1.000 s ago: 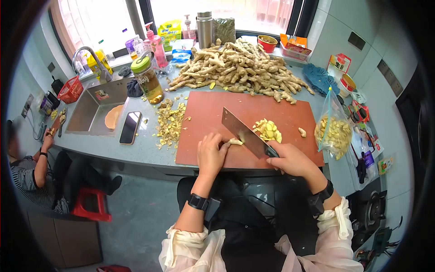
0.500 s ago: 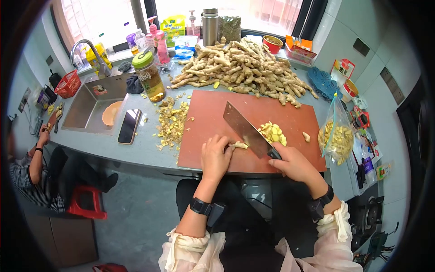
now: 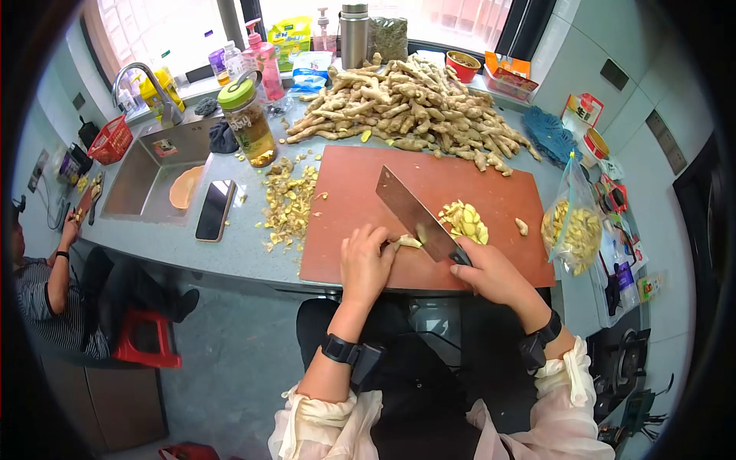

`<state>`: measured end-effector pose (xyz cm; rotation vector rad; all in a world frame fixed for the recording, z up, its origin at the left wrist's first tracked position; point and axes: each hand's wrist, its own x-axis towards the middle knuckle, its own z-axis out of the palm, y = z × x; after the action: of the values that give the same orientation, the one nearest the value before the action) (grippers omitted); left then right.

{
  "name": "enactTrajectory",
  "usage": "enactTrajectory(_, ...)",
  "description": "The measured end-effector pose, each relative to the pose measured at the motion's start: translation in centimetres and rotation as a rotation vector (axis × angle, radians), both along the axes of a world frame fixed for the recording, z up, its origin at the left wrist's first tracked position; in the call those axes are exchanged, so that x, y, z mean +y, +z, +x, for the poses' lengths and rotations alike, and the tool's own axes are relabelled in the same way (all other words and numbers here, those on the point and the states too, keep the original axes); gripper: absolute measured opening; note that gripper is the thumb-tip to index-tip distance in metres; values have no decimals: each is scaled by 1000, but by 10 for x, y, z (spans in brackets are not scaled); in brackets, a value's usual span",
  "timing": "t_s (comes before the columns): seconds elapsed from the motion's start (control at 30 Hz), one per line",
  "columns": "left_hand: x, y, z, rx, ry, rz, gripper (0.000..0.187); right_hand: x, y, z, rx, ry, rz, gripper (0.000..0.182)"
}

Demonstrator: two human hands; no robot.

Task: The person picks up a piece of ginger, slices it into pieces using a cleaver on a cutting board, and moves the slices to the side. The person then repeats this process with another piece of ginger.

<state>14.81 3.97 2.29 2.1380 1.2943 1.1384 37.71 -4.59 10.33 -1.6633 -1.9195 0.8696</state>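
Note:
My right hand (image 3: 491, 268) is wrapped round the black handle of a cleaver (image 3: 414, 215), its broad blade slanting up and left over the red-brown cutting board (image 3: 353, 184). Beside the blade, my left hand (image 3: 366, 261) pinches a small piece of ginger (image 3: 409, 241) against the board. Right of the blade lies a little heap of ginger slices (image 3: 464, 222). A single ginger stub (image 3: 522, 226) rests farther right on the board.
Behind the board rises a big pile of ginger roots (image 3: 414, 103). Ginger peelings (image 3: 287, 203), a phone (image 3: 215, 211), a lidded jar (image 3: 251, 130) and the sink (image 3: 130, 188) lie leftward. A zip bag of slices (image 3: 571, 238) stands right. Another person (image 3: 57, 291) sits at far left.
The view has shifted slightly. Both hands keep nearly the same place, with the cleaver still beside the ginger piece and its blade a touch lower against the board.

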Motion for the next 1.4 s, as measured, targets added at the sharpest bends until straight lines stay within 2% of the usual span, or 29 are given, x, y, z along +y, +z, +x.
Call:
enactTrajectory(0.33, -1, 1, 1, 43, 13, -18, 11, -3, 24, -2, -44, 36, -55, 30)
enactTrajectory(0.43, -1, 2, 0, 40, 19, -20, 10, -1, 28, -13, -78, -21, -190, 28)
enactTrajectory(0.53, 0, 1, 0, 38, 9, -12, 10, 1, 16, -15, -114, -57, -179, 29)
enactTrajectory(0.6, -1, 3, 0, 38, 11, -21, 9, 1, 4, -10, -67, -6, -9, 25)
enactTrajectory(0.9, 0, 1, 1, 13, 13, 17, 9, -4, 20, -6, -38, 14, -14, 28)
enactTrajectory(1.13, -2, 2, 0, 46, 15, 4, 8, 2, 1, -13, -98, -20, -54, 31)
enactTrajectory(1.2, -2, 2, 1, 33, 8, -7, 8, 5, -13, -10, -144, 22, 178, 31)
enactTrajectory(1.4, -1, 2, 0, 40, 9, -16, 9, 1, 11, -8, -58, -27, 11, 29)
